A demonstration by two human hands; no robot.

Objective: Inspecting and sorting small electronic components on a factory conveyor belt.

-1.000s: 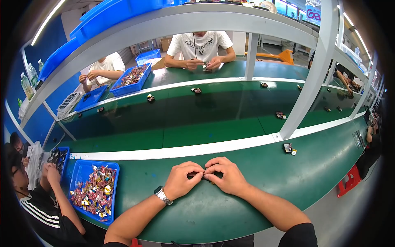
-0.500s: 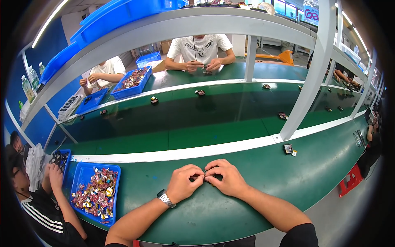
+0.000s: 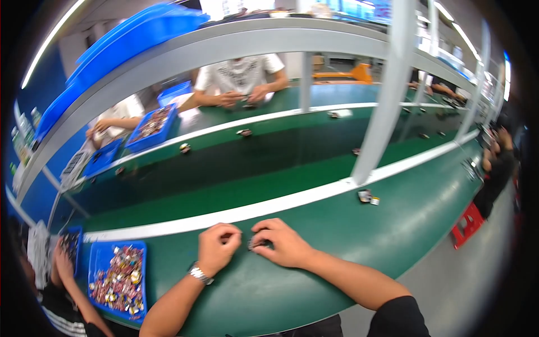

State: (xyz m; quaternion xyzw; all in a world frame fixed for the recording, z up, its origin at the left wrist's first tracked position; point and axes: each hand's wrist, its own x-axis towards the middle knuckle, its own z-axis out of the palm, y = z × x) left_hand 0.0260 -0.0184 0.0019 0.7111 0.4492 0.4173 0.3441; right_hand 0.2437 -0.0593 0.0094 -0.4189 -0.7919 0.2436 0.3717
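Observation:
Over the green worktop (image 3: 314, 224) my two hands are a little apart. My right hand (image 3: 282, 242) is closed on a small dark part (image 3: 251, 244), perhaps a little electronic assembly; most of it is hidden by the fingers. To its left, my left hand (image 3: 218, 250) has thumb and fingertips curled together, and whatever they pinch, if anything, cannot be made out. A metal watch (image 3: 200, 273) is on the left wrist. Farther left lies a blue tray (image 3: 147, 281) heaped with small pinkish, white and yellow parts (image 3: 120, 278).
A white rail (image 3: 224, 216) borders the sunken middle strip, where several small parts lie. One small assembly (image 3: 366, 196) rests near a grey upright post (image 3: 382, 106). A co-worker's hands (image 3: 63, 261) are at the left by a dark-filled tray; another person (image 3: 238, 78) sits opposite.
My hands have come apart, with the small dark part staying in the right one. The whole view has swung, shifting the scene leftward and blurring it slightly.

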